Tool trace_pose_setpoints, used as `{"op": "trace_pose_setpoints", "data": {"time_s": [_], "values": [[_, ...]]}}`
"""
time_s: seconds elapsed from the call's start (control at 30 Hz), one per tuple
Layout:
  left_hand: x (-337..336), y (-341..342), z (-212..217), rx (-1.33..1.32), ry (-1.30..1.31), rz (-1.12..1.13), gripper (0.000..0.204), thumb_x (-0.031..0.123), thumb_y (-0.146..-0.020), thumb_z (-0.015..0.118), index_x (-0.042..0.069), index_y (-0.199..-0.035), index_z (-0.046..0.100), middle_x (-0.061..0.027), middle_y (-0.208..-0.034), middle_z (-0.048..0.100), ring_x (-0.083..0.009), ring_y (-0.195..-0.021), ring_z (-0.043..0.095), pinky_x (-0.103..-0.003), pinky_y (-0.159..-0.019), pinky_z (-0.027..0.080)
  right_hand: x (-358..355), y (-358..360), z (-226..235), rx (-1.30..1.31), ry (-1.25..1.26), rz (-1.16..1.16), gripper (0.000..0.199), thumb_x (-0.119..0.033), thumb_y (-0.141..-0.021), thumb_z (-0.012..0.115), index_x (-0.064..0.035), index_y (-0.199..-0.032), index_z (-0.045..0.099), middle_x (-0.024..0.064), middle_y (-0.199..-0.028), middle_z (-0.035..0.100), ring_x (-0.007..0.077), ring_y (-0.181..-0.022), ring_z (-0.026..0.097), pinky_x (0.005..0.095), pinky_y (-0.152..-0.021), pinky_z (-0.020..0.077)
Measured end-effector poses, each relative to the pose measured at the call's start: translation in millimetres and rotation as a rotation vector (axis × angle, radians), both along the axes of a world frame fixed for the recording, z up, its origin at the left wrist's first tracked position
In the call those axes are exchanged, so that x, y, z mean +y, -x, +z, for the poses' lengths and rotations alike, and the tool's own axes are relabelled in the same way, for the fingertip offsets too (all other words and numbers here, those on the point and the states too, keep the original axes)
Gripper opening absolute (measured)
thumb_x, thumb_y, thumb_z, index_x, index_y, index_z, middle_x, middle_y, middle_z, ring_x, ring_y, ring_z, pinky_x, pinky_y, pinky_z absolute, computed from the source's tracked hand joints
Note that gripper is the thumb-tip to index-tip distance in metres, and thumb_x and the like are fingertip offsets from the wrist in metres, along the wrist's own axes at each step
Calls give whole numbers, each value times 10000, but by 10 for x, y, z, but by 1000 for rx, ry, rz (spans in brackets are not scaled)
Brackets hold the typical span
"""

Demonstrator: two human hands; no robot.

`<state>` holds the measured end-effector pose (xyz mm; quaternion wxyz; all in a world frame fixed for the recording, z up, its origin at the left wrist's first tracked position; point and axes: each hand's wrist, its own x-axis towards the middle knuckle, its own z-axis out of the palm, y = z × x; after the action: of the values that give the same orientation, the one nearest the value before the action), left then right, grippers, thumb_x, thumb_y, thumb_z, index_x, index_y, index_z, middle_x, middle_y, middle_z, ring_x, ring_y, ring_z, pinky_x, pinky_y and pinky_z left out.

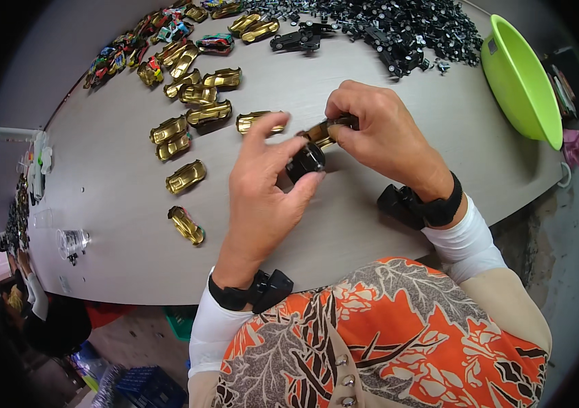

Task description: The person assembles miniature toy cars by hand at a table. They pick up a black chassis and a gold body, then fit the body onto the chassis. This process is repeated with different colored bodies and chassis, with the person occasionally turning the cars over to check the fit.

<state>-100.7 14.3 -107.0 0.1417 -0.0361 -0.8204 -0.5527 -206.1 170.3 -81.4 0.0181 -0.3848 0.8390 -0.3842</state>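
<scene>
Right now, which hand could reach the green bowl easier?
Probably the right hand: it's nearer the green bowl, though it's pinching a gold toy car. The left hand, holding a black part, is farther.

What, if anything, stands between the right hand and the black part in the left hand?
A gold piece shows between the right hand and the black part in the left hand; blur hides whether pieces touch.
</scene>
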Motion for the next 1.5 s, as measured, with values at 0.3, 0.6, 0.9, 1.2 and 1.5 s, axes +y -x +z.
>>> {"op": "trace_pose_setpoints", "data": {"time_s": [0.3,0.6,0.9,1.2,1.5], "values": [[-95,29,52,-527,-1221,-235,360,108,-786,618,-83,-1083,545,-156,-931,624,-234,-755,657,-321,-603,570,84,-87,151,-625,696,99,421,-2,-676,737,-1,-1062,567,-7,-830,571,22,-685,475,175,-589,420],[-72,45,-89,-535,-1302,-452,378,105,-781,590,-103,-1090,521,-185,-884,627,-270,-737,660,-365,-562,582,37,-196,-46,-798,537,95,286,-29,-700,692,0,-954,564,-40,-757,504,24,-690,457,176,-611,407],[-103,20,3,-415,-1305,-297,420,74,-780,617,-76,-1152,494,-175,-1105,561,-354,-998,598,-459,-734,573,202,-34,78,-808,721,54,332,-8,-726,686,-26,-1017,528,15,-847,565,32,-663,523,162,-480,378],[-114,47,-59,-338,-1247,-216,421,95,-796,647,-22,-1171,495,-138,-1049,597,-280,-998,607,-406,-776,565,95,-289,34,-787,669,59,351,-1,-748,660,-27,-1041,468,12,-913,522,64,-839,498,209,-701,472],[-101,44,-25,-337,-1202,-186,364,73,-803,616,-6,-1141,509,-109,-1042,593,-218,-955,614,-370,-766,571,52,-357,13,-705,671,-2,349,-16,-742,658,-32,-1034,468,21,-897,544,49,-793,501,193,-671,457]]}}
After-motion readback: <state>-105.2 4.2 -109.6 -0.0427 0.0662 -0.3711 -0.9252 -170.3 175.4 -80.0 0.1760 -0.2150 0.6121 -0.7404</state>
